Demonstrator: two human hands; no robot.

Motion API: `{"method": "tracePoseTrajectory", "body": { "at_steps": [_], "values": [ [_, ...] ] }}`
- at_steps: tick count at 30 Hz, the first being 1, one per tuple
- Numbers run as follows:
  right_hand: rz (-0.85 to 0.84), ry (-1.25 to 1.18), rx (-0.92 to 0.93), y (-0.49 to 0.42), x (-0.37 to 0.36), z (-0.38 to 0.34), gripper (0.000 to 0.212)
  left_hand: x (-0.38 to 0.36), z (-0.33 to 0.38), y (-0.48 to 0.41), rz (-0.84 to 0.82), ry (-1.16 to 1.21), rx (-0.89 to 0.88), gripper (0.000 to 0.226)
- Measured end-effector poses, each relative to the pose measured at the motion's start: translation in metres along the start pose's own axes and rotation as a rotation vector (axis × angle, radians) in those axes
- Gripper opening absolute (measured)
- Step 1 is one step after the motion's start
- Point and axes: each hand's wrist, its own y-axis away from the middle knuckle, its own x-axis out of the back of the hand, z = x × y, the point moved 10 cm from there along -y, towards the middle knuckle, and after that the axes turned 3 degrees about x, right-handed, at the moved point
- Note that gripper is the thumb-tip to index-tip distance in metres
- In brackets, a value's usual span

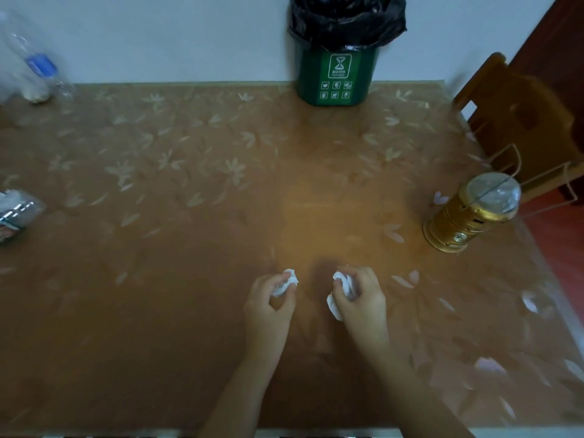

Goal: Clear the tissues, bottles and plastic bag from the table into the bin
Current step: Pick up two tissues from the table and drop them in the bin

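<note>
My left hand (pixel 268 306) holds a crumpled white tissue (pixel 286 284) between thumb and fingers, low over the near middle of the table. Beside it, my right hand (pixel 360 298) grips a second crumpled tissue (pixel 343 289), part of which hangs below the palm. A green bin (pixel 336 80) with a black liner stands at the table's far edge against the wall. Clear plastic bottles (pixel 34 64) with a blue label stand at the far left corner. A crinkled plastic bag (pixel 15 213) lies at the left edge.
The table (pixel 189 248) has a brown cloth with a leaf pattern. A gold lantern (pixel 471 213) with a clear dome stands near the right edge. A wooden chair (pixel 518 121) sits beyond the right side.
</note>
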Motion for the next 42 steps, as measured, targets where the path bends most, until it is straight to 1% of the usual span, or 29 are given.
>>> {"method": "tracePoseTrajectory", "body": {
  "at_steps": [1, 3, 6, 9, 15, 19, 21, 24, 28, 31, 33, 35, 38, 40, 42],
  "values": [
    [0.016, -0.040, -0.016, 0.004, 0.007, -0.006, 0.019, 0.000, 0.011, 0.005, -0.013, 0.006, -0.027, 0.028],
    [0.064, -0.036, 0.006, 0.013, 0.025, -0.020, 0.023, -0.004, 0.031, 0.015, -0.052, 0.007, -0.085, 0.025],
    [0.123, -0.022, 0.039, 0.030, 0.056, -0.040, 0.015, -0.011, 0.061, 0.032, -0.108, 0.013, -0.172, 0.021],
    [0.195, 0.016, 0.092, 0.048, 0.095, -0.059, 0.025, -0.023, 0.090, 0.050, -0.163, 0.026, -0.254, 0.016],
    [0.329, 0.052, 0.150, 0.085, 0.176, -0.081, 0.028, -0.058, 0.136, 0.095, -0.272, 0.096, -0.320, 0.016],
    [0.407, 0.049, 0.166, 0.107, 0.233, -0.087, 0.030, -0.090, 0.168, 0.131, -0.348, 0.095, -0.398, 0.017],
    [0.445, 0.048, 0.158, 0.117, 0.264, -0.083, 0.027, -0.111, 0.187, 0.154, -0.389, 0.089, -0.443, 0.016],
    [0.499, 0.034, 0.173, 0.134, 0.317, -0.075, 0.023, -0.147, 0.210, 0.197, -0.456, 0.149, -0.466, 0.020],
    [0.557, 0.007, 0.171, 0.160, 0.399, -0.058, 0.024, -0.198, 0.234, 0.258, -0.474, 0.180, -0.486, 0.028],
    [0.577, -0.009, 0.159, 0.176, 0.456, -0.041, 0.021, -0.235, 0.254, 0.302, -0.500, 0.223, -0.506, 0.022],
    [0.605, -0.010, 0.155, 0.186, 0.496, -0.029, 0.020, -0.265, 0.269, 0.335, -0.530, 0.235, -0.533, 0.023],
    [0.636, -0.007, 0.133, 0.194, 0.532, -0.015, 0.017, -0.293, 0.279, 0.361, -0.564, 0.242, -0.516, 0.026],
    [0.676, -0.005, 0.095, 0.199, 0.576, 0.005, 0.018, -0.333, 0.291, 0.388, -0.618, 0.237, -0.513, 0.023],
    [0.707, -0.004, 0.088, 0.197, 0.602, 0.014, 0.020, -0.360, 0.298, 0.398, -0.645, 0.233, -0.531, 0.027],
    [0.730, -0.039, 0.083, 0.190, 0.624, 0.024, 0.017, -0.387, 0.305, 0.402, -0.665, 0.234, -0.541, 0.030]
  ]
}}
